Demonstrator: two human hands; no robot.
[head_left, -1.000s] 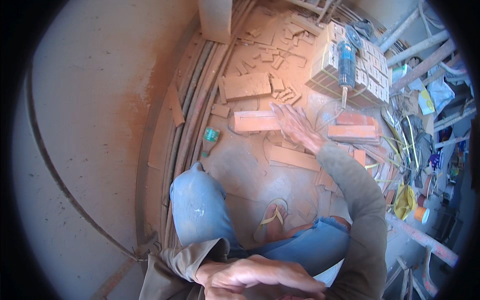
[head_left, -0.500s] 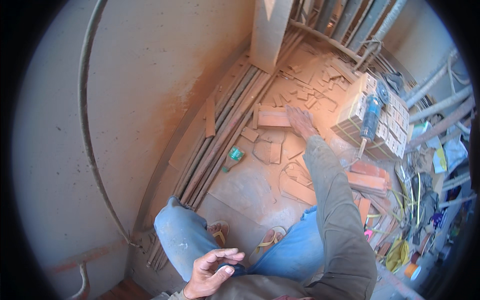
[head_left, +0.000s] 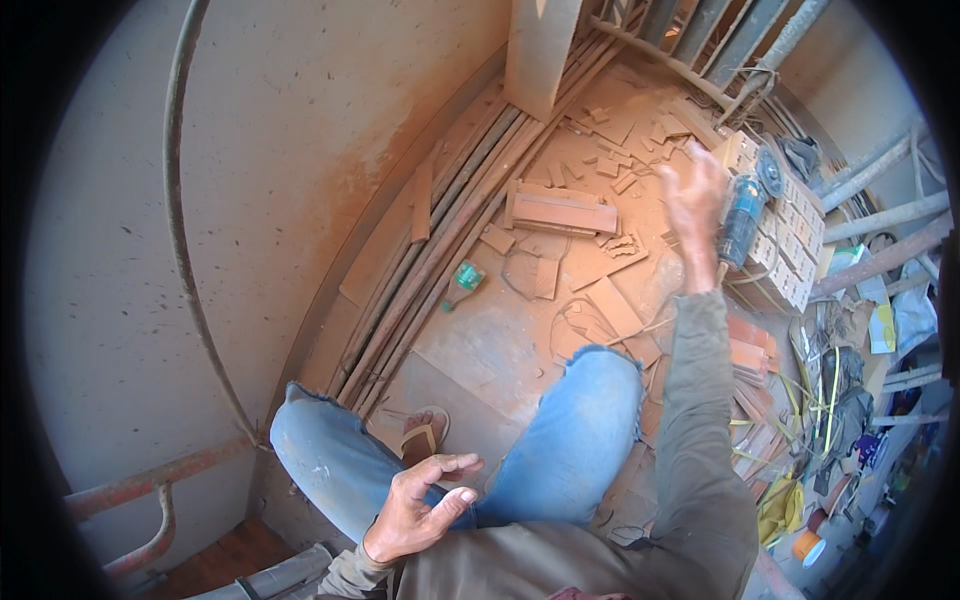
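My right hand [head_left: 692, 210] is raised, smeared by motion, with its fingers apart and nothing seen in them. Just right of it a blue angle grinder [head_left: 742, 215] lies on a strapped block of terracotta tiles [head_left: 797, 250]; I cannot tell whether the hand touches it. My left hand [head_left: 420, 510] hovers over my lap, fingers loosely bent, thumb apart, holding nothing. Further ahead on the dusty floor sits a long reddish tile [head_left: 565, 212], resting against other tile pieces.
Long pipes [head_left: 450, 250] run along the curved wall on the left. Broken tile offcuts [head_left: 615, 165] litter the far floor. A clear bottle with a green label [head_left: 464, 284] lies in the middle. Stacked red tiles [head_left: 750, 350], straps and a yellow bag [head_left: 780, 510] crowd the right.
My right hand has left the long tile and moved right, up to the grinder. My knees have shifted, the right one rising higher. The left hand stays over my lap.
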